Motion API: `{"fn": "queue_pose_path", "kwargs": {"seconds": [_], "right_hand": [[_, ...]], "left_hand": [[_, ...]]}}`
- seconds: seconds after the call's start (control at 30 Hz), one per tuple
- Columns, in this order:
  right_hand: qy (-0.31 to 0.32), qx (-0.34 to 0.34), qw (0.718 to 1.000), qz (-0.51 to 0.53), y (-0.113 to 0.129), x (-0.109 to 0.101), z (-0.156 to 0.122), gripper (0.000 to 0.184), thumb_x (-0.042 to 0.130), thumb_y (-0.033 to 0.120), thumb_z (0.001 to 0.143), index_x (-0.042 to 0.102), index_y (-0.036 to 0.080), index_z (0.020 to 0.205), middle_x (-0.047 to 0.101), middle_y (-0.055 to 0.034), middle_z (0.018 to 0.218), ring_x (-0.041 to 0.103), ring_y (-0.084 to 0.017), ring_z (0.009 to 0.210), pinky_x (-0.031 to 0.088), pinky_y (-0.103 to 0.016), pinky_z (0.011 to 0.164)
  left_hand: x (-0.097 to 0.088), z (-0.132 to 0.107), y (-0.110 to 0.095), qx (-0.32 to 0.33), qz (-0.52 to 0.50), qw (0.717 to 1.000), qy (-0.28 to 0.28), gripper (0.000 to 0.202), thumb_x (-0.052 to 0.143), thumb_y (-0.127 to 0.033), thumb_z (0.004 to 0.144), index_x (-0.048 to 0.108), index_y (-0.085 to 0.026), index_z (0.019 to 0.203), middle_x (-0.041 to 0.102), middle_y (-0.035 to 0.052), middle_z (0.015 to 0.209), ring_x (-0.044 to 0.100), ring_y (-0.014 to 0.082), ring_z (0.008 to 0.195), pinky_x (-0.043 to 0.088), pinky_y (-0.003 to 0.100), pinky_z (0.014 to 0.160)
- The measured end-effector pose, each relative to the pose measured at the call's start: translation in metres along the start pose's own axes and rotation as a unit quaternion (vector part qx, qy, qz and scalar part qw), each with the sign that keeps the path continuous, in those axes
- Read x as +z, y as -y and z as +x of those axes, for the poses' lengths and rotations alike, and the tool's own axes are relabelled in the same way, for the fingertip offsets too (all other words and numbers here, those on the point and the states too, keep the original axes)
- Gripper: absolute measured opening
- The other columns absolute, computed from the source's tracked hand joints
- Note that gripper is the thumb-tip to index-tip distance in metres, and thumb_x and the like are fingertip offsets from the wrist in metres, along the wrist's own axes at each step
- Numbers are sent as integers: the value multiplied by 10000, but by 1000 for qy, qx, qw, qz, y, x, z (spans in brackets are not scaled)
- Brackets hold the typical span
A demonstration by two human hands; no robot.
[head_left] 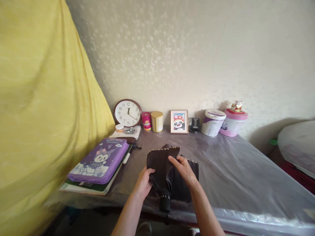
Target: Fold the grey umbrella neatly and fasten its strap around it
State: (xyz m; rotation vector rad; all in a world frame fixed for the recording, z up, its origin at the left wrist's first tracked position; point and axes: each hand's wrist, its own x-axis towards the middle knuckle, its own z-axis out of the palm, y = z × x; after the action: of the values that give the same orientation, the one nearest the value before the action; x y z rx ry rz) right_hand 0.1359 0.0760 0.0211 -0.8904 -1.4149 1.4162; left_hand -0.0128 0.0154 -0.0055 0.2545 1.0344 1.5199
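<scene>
A dark brown folding umbrella with a striped edge lies at the near edge of the plastic-covered table, its black handle pointing toward me. My left hand is closed around the bunched canopy on its left side. My right hand rests on top of the fabric, fingers pinching a fold near the middle. Both hands touch the umbrella.
A purple cartoon case lies on books at the left. Along the wall stand a clock, a pink can, a gold can, a framed picture, a white tub and a pink tub. Yellow cloth hangs at left.
</scene>
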Motion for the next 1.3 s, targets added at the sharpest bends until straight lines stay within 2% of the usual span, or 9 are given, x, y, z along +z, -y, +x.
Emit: {"fn": "queue_pose_path", "kwargs": {"seconds": [0.13, 0.37, 0.53, 0.67, 0.77, 0.87, 0.97, 1.13, 1.3], "right_hand": [[7, -56, 994, -96, -15, 15, 7, 359, 580, 491, 771, 577, 170, 610, 562, 24, 629, 505, -129, 640, 390, -252, 643], [78, -109, 973, -189, -24, 24, 7, 192, 519, 315, 837, 673, 207, 802, 639, -48, 1073, 574, -191, 1011, 397, -329, 919], [126, -145, 945, -264, -27, 24, 4, 244, 501, 112, 772, 672, 215, 912, 602, -59, 1184, 540, -185, 1109, 371, -365, 991], [145, -184, 915, -329, -27, 31, -4, 326, 530, 75, 719, 663, 184, 995, 588, -106, 1213, 498, -221, 1163, 339, -410, 1016], [175, -187, 914, -315, -22, 31, -9, 327, 586, 130, 712, 655, 195, 1025, 572, -103, 1242, 478, -233, 1189, 332, -421, 1024], [150, -145, 946, -250, -14, 15, -7, 232, 577, 246, 760, 659, 216, 975, 590, -73, 1218, 542, -209, 1114, 396, -373, 971], [29, -76, 967, -243, -10, -18, 0, 245, 517, 328, 778, 654, 196, 933, 689, -66, 972, 636, -205, 896, 474, -340, 829], [-124, 9, 921, -370, -11, -81, 4, 277, 466, 338, 771, 665, 188, 892, 712, -58, 795, 658, -207, 779, 467, -298, 731], [-176, 53, 857, -481, -15, -118, -4, 306, 417, 305, 789, 680, 186, 887, 706, -64, 778, 652, -212, 793, 435, -294, 732]], "left_hand": [[2, 0, -3, -22, -11, 1000, -15, 129, 577, -112, 728, 632, -122, 844, 703, 53, 700, 653, 163, 611, 508, 248, 591], [3, -1, -10, -47, -46, 997, 37, 278, 603, -321, 771, 658, -99, 930, 708, 96, 766, 659, 203, 715, 497, 271, 621], [-3, 2, -3, 6, 6, 1000, 18, 168, 663, -145, 617, 655, -119, 783, 669, 33, 657, 615, 153, 612, 451, 239, 597], [-6, 3, 0, 32, 18, 999, 21, 116, 610, -75, 521, 601, -133, 622, 582, -31, 536, 525, 95, 496, 398, 208, 534], [-7, 3, 1, 44, 28, 998, 25, 133, 559, -50, 471, 566, -138, 572, 534, -52, 501, 481, 77, 466, 358, 194, 488], [-7, 3, 1, 36, 41, 998, 27, 209, 522, -51, 456, 594, -138, 632, 543, -44, 513, 491, 94, 473, 361, 204, 476], [-8, 3, 2, 27, 49, 998, 18, 204, 514, -66, 450, 576, -148, 626, 542, -39, 510, 500, 110, 473, 381, 221, 474], [-7, 3, 2, 25, 56, 998, 1, 178, 530, -78, 440, 539, -159, 599, 523, -49, 492, 490, 104, 460, 382, 216, 459], [-5, -1, 0, 19, 67, 998, -6, 182, 541, -81, 440, 533, -159, 605, 527, -51, 497, 483, 96, 463, 373, 203, 443]]}}
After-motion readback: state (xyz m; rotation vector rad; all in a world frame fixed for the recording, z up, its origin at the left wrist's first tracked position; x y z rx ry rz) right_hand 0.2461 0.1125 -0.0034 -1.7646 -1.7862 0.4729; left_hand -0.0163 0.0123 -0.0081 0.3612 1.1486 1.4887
